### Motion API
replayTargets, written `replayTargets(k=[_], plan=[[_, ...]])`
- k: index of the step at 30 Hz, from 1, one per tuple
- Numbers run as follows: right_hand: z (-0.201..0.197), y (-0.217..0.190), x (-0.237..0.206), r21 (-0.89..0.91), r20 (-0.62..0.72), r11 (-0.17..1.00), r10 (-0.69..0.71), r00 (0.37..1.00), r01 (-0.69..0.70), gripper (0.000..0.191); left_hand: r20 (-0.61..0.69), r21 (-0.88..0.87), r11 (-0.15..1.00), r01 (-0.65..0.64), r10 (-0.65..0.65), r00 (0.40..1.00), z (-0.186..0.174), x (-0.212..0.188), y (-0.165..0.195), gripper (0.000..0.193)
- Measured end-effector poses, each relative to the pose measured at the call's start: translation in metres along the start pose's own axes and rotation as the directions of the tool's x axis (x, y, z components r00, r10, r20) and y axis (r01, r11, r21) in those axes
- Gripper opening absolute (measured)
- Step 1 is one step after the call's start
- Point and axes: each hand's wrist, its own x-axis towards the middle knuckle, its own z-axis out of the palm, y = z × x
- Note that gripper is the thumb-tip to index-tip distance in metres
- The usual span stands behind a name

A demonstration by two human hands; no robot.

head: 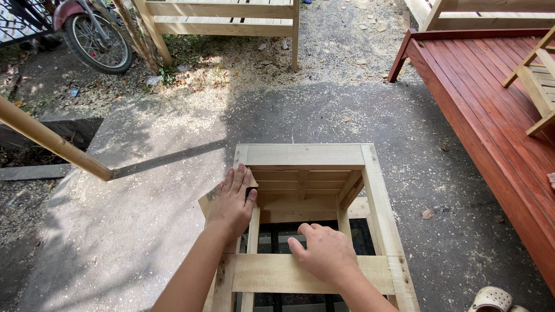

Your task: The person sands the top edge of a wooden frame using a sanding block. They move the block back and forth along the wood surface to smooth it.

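Observation:
A bare-wood square frame [370,190], like a small stool or table seen from above, stands on the concrete in front of me. My left hand [232,203] presses a piece of sandpaper [209,197] flat against the frame's left rail near the far-left corner. My right hand [325,252] rests on the near rail [263,273], fingers curled over its inner edge. Inner braces and lower rails show through the open top.
A red slatted wooden platform [491,110] runs along the right, with a pale wooden chair part on it. A bamboo pole [52,141] slants in from the left. Unfinished wooden furniture [225,23] and a motorbike wheel [95,43] stand at the back. A sandal [491,300] lies bottom right.

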Motion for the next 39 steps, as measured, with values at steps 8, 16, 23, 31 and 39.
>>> replayTargets(k=[8, 16, 23, 31, 39], plan=[[0.009, 0.008, -0.003, -0.041, 0.034, 0.993, -0.108, 0.994, 0.110, 0.057, -0.249, 0.083, 0.996, -0.040, 0.059, 0.967, 0.041, -0.137, 0.005, 0.064], [0.017, 0.022, 0.004, -0.019, 0.063, 0.991, -0.129, 0.990, 0.131, 0.054, -0.146, -0.002, 0.997, 0.083, -0.083, 0.986, 0.022, 0.049, -0.007, 0.068], [0.016, 0.024, -0.005, -0.126, -0.015, 0.941, -0.319, 0.948, 0.315, 0.058, -0.210, -0.066, 0.998, 0.019, -0.032, 0.977, 0.033, -0.037, 0.002, 0.068], [0.021, 0.030, -0.014, -0.061, 0.130, 0.962, -0.257, 0.958, 0.266, 0.058, -0.094, 0.008, 0.993, 0.118, -0.116, 0.989, 0.028, -0.038, 0.006, 0.070], [0.016, 0.026, -0.014, -0.011, 0.093, 0.975, -0.222, 0.971, 0.224, 0.055, -0.128, -0.125, 0.983, 0.132, -0.148, 0.981, 0.002, 0.016, 0.006, 0.070]])
